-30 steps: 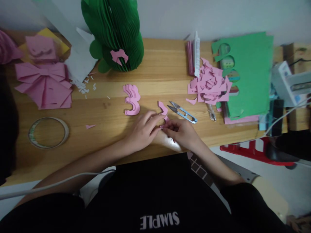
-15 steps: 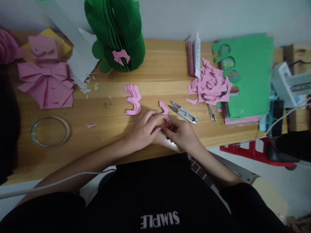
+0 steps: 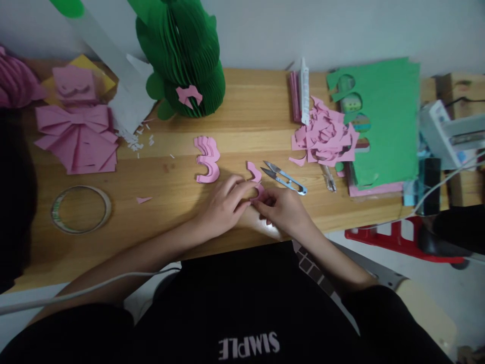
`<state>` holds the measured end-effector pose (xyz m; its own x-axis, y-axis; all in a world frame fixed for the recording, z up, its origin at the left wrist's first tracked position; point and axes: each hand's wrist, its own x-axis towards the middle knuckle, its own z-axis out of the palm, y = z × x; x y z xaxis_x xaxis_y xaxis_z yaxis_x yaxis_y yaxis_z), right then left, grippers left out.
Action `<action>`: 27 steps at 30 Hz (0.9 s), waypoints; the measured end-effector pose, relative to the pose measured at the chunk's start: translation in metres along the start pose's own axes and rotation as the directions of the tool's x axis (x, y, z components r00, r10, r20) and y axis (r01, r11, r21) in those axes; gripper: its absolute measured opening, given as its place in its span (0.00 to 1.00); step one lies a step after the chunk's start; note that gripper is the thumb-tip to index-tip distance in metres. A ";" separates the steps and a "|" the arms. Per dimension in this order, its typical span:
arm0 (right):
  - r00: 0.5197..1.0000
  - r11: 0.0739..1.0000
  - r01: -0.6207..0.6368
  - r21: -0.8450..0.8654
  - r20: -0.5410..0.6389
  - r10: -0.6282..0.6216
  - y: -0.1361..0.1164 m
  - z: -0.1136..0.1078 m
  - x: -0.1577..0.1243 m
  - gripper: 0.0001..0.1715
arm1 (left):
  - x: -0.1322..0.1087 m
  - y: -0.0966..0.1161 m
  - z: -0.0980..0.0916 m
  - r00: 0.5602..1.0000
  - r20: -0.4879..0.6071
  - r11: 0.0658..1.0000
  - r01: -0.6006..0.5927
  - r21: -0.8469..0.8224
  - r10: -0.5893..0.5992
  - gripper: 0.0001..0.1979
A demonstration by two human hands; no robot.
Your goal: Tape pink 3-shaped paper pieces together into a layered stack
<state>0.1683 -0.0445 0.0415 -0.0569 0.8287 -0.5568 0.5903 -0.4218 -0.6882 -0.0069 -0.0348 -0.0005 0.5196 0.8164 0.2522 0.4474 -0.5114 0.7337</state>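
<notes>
A pink paper cutout [image 3: 254, 172] with curved edges, part of it covered by fingers, lies near the table's front edge. My right hand [image 3: 282, 210] pinches its lower curve between thumb and fingertips. From the other side, my left hand [image 3: 225, 205] has its index finger across the cutout and its thumb at the lower end, closed on it. Just past my right hand lies a pair of thread snips [image 3: 285, 178], blades pointing away to the left. A stack of pink 3-shaped cutouts [image 3: 207, 159] sits beyond my left hand.
Pink paper scraps [image 3: 328, 134] lie right of centre, beside green sheets [image 3: 392, 121]. A green honeycomb paper cactus [image 3: 185, 60] stands at the back. On the left are a tape roll [image 3: 80, 210] and folded pink paper [image 3: 81, 136]. A white cable [image 3: 113, 278] crosses my left forearm.
The view has shifted slightly, so the table appears a little lower. Both hands stay on the pink cutout in nearly the same pose.
</notes>
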 end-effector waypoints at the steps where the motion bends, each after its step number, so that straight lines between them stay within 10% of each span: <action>1: 1.000 1.000 -0.018 0.020 0.015 0.017 0.000 -0.001 0.001 0.10 | 0.000 0.000 0.000 1.000 -0.005 1.000 -0.002 0.002 0.002 0.19; 10: 1.000 0.991 -0.030 0.133 0.013 0.028 0.008 -0.011 -0.001 0.12 | 0.001 0.000 -0.003 0.997 -0.044 0.973 0.045 -0.225 -0.056 0.18; 19: 0.997 0.819 0.046 0.572 0.020 -0.070 -0.003 -0.015 -0.005 0.20 | 0.011 0.006 -0.022 0.908 0.198 0.490 0.372 -0.788 -0.370 0.14; 27: 0.994 0.763 0.005 0.647 0.079 -0.074 -0.002 -0.011 -0.002 0.18 | 0.010 0.009 -0.018 0.889 0.224 0.449 0.403 -0.798 -0.400 0.15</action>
<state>0.1759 -0.0418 0.0491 -0.1633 0.8261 -0.5394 -0.0710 -0.5552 -0.8287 -0.0106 -0.0269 0.0197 0.4455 0.8701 -0.2107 -0.1707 0.3136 0.9341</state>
